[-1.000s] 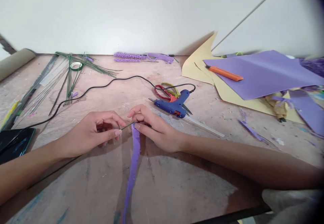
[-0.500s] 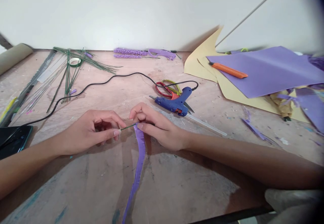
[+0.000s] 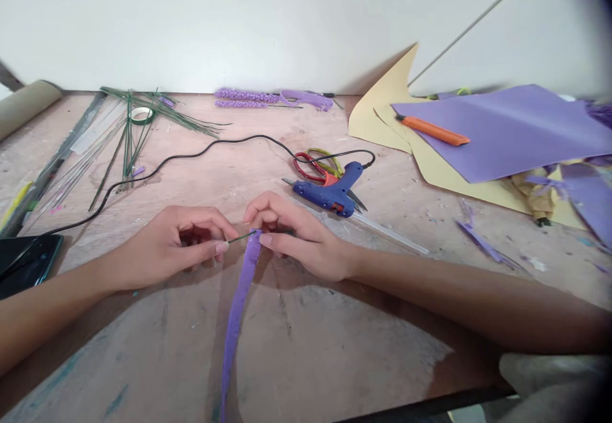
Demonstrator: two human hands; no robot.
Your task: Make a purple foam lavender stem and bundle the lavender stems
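Observation:
A thin green floral wire (image 3: 240,237) spans the gap between my hands. My left hand (image 3: 179,238) pinches one end of it between thumb and fingertips. At the other end my right hand (image 3: 296,238) is closed on the top of a long purple strip (image 3: 240,302), where the strip meets the wire. The strip hangs down toward the front edge, its edge finely notched. Just beyond my right hand lies a blue glue gun (image 3: 329,190) with a clear glue stick (image 3: 389,233) in its back. Red-and-yellow-handled scissors (image 3: 310,167) lie partly under the gun.
A black cord (image 3: 205,149) crosses the table. Green wires (image 3: 128,143) and a tape roll (image 3: 142,116) lie back left, a phone (image 3: 31,264) at left. Fringed purple stems (image 3: 243,97) lie at the back. An orange cutter (image 3: 433,130) rests on purple sheet (image 3: 516,133) at right.
The purple strip has swung to the left, and its top has turned at the wire. Both hands stay in nearly the same place.

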